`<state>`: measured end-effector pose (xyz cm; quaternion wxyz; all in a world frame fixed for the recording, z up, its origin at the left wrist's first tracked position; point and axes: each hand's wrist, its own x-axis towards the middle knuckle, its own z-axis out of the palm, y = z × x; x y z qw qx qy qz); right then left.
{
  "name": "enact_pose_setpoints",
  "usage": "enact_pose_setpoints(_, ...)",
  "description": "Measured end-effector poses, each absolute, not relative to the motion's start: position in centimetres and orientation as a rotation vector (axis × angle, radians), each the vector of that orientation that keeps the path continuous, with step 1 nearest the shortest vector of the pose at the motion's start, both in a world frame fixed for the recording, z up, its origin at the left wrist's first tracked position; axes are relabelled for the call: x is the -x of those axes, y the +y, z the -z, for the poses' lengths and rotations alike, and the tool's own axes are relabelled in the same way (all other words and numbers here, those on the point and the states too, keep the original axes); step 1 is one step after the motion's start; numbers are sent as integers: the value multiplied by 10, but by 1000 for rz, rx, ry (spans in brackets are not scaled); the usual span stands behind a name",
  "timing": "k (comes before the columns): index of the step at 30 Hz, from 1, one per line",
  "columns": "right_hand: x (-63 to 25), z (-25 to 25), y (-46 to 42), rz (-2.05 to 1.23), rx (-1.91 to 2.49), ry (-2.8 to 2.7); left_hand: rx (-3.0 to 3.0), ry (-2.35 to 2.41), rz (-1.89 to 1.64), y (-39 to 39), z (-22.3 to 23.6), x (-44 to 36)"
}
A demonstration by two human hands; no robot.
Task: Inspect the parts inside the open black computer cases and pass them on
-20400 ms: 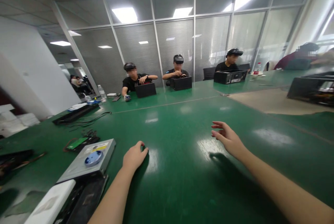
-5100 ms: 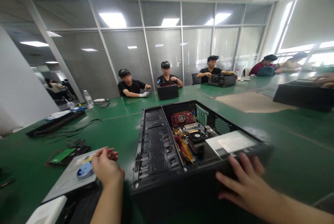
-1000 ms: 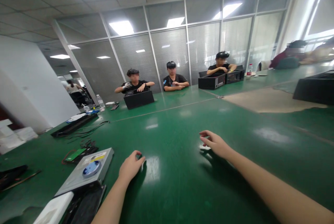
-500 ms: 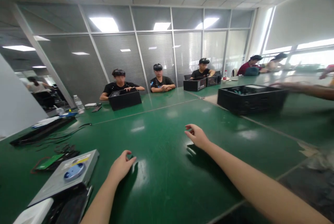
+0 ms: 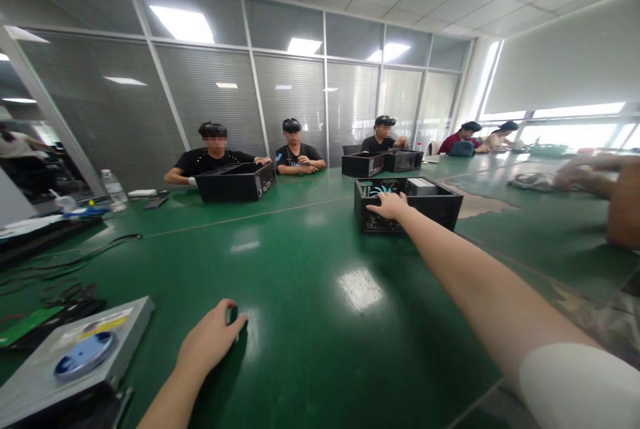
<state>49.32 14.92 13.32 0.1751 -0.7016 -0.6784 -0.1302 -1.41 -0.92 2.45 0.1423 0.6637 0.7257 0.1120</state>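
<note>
An open-topped black computer case point(image 5: 425, 212) stands on the green table in front of me, with a blue-green fan point(image 5: 383, 189) and a metal box point(image 5: 421, 186) inside. My right hand point(image 5: 393, 208) reaches forward and grips the near rim of the case by its left corner; the ends of some fingers are hidden. Low on the left, my left hand point(image 5: 213, 336) rests at the tabletop, holding nothing, its fingers loosely curved and the thumb apart from them. Beside it lies a silver optical drive point(image 5: 125, 326) with a blue tape roll point(image 5: 85, 356) on top.
Behind the drive are a green circuit board point(image 5: 27, 326) and black cables point(image 5: 90, 249). A water bottle point(image 5: 114, 190) stands far left. Across the table point(image 5: 290, 269), people sit by other black cases point(image 5: 235, 184). A co-worker's blurred arm point(image 5: 625, 196) is at the right.
The computer case has come left, away from the co-worker's arm. My right hand has moved forward onto its rim. My left hand stays low over the table; the view has turned slightly right.
</note>
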Motion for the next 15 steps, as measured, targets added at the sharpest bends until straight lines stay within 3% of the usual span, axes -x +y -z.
enact_pose_setpoints(9,-493,-124,137,415,2002,-1923,-1888,2188,-271,3,-29,9)
enact_pose_setpoints(15,-418,-133,57,392,1739,-2244,-1881,2190,-276,8,-23,13)
